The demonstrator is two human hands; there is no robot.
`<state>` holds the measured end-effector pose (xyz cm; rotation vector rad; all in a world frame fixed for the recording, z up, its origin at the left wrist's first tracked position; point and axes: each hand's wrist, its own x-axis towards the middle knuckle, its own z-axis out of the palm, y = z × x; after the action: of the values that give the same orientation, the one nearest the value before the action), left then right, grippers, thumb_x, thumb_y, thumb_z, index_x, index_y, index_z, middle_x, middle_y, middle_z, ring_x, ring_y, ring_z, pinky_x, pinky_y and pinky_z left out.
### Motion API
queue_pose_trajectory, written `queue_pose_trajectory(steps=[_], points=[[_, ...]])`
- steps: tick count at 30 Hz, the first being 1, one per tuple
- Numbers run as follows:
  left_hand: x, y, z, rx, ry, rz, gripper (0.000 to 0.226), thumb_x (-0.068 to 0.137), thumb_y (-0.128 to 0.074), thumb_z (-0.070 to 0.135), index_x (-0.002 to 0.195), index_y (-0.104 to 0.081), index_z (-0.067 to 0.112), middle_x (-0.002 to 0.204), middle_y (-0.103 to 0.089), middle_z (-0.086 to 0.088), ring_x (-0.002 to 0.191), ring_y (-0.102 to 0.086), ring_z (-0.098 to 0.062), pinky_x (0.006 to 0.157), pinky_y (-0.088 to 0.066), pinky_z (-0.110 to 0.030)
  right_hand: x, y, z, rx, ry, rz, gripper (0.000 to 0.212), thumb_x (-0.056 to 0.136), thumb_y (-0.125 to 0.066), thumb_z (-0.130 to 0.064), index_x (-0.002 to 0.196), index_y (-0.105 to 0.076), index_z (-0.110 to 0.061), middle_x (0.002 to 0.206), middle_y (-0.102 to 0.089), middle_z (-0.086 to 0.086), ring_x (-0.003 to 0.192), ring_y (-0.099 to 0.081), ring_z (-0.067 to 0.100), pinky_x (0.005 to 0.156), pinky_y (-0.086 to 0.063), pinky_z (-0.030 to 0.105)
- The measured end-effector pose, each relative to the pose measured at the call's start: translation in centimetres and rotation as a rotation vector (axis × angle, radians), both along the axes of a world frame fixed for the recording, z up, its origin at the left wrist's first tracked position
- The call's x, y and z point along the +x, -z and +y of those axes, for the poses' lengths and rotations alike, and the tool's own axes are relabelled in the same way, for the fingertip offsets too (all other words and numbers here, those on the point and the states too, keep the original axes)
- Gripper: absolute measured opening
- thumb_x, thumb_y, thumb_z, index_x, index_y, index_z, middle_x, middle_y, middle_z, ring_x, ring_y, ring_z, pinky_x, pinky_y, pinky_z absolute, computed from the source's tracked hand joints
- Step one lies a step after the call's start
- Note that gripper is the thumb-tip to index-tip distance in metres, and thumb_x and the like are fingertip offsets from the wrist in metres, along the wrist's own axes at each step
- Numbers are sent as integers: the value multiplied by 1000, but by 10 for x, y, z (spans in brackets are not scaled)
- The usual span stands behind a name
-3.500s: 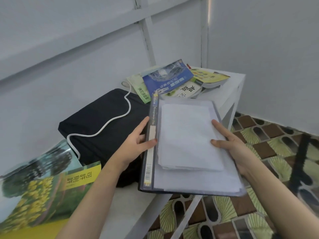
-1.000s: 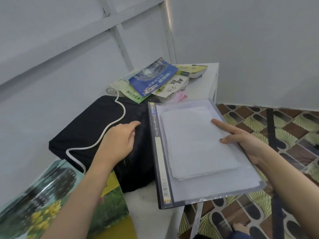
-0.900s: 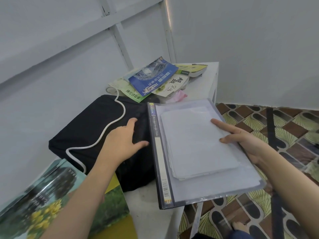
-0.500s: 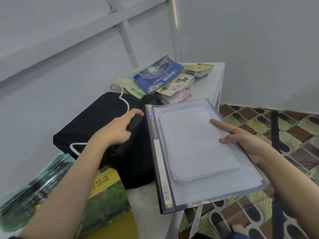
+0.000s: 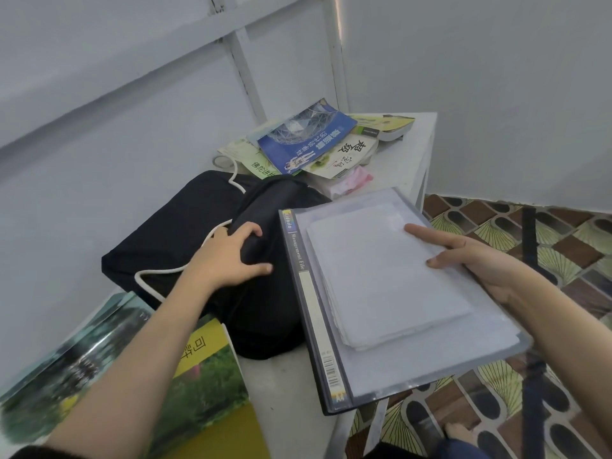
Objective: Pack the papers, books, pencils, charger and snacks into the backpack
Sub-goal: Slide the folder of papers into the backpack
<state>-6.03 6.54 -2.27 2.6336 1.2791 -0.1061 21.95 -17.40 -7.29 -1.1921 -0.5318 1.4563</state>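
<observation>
**Left to right.** A green-and-yellow book [image 5: 205,385] lies on the table [image 5: 281,376]. The black backpack [image 5: 178,226] sits just past it, with a white cable [image 5: 165,271] draped across. Your left hand [image 5: 231,256] grips a fold of backpack fabric, fingers curled. A pile of books [image 5: 308,140] lies behind. The folder [image 5: 318,326] has its spine toward the backpack and its long axis running away from you, with the near end past the table edge. The papers [image 5: 381,279] lie on it, aligned alike. Your right hand [image 5: 477,260] holds the folder's right edge, thumb on the papers.
</observation>
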Motion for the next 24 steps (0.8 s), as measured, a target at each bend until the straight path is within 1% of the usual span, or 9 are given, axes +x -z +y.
queue_pose_trajectory(steps=[1, 3, 6, 7, 9, 12, 16, 21, 24], points=[[-1, 2, -2, 29, -2, 57, 64, 68, -74, 52, 118, -36, 41, 113, -41, -6, 100, -50, -26, 79, -43, -34, 1, -1, 1, -5, -8, -12, 63, 73, -51, 4, 126, -57, -30, 117, -67, 6, 88, -69, 31, 63, -58, 36], [1, -1, -6, 53, 11, 72, 75, 61, -82, 46, 117, -32, 41, 103, -41, -2, 85, -53, -21, 68, -43, -32, 4, -5, 2, -13, -22, -32, 63, 73, -52, 4, 125, -58, -30, 116, -67, 6, 87, -69, 31, 61, -57, 35], [4, -4, -4, 46, 44, 16, 67, 66, -81, 22, 113, -36, 38, 89, -49, -2, 70, -53, -16, 58, -40, -29, 7, -9, 3, -19, -44, -61, 62, 73, -52, 4, 124, -59, -30, 116, -67, 7, 87, -69, 31, 61, -57, 35], [3, -4, -2, 48, 54, -21, 63, 68, -77, 13, 111, -39, 38, 89, -53, -2, 67, -53, -15, 56, -41, -30, 7, -10, 3, -20, -45, -66, 62, 73, -52, 5, 124, -59, -30, 115, -68, 6, 86, -70, 30, 61, -57, 34], [0, -4, 1, 34, 58, -112, 63, 70, -70, 1, 112, -46, 41, 97, -59, 2, 63, -53, -11, 56, -45, -29, 9, -12, 5, -23, -49, -84, 61, 72, -52, 5, 123, -60, -29, 115, -68, 5, 87, -70, 29, 62, -58, 34], [-10, -10, 7, -24, 32, -243, 74, 70, -70, -2, 124, -53, 45, 110, -54, 13, 71, -51, -1, 61, -39, -16, 9, -15, 7, -28, -72, -120, 63, 70, -54, 3, 123, -60, -30, 117, -67, 5, 94, -68, 30, 69, -58, 36], [-19, -19, 14, -69, -12, -364, 80, 69, -74, -4, 129, -51, 43, 124, -54, 11, 99, -49, -4, 81, -34, -17, 10, -20, 13, -49, -122, -134, 61, 72, -54, 4, 123, -61, -30, 120, -66, 6, 101, -65, 33, 75, -58, 40], [-21, -25, 16, -68, -2, -404, 82, 69, -74, -5, 132, -49, 40, 133, -53, 7, 107, -44, 0, 84, -30, -8, 9, -38, 34, -92, -257, -235, 57, 84, -45, 11, 124, -59, -27, 118, -67, 3, 100, -67, 28, 74, -58, 36], [-23, -30, 17, -64, -12, -427, 82, 68, -74, -6, 131, -49, 42, 133, -54, 8, 106, -45, 1, 84, -31, -8, 4, -52, 53, -138, -395, -332, 57, 86, -44, 10, 125, -59, -29, 120, -66, 1, 104, -65, 27, 80, -57, 37]])
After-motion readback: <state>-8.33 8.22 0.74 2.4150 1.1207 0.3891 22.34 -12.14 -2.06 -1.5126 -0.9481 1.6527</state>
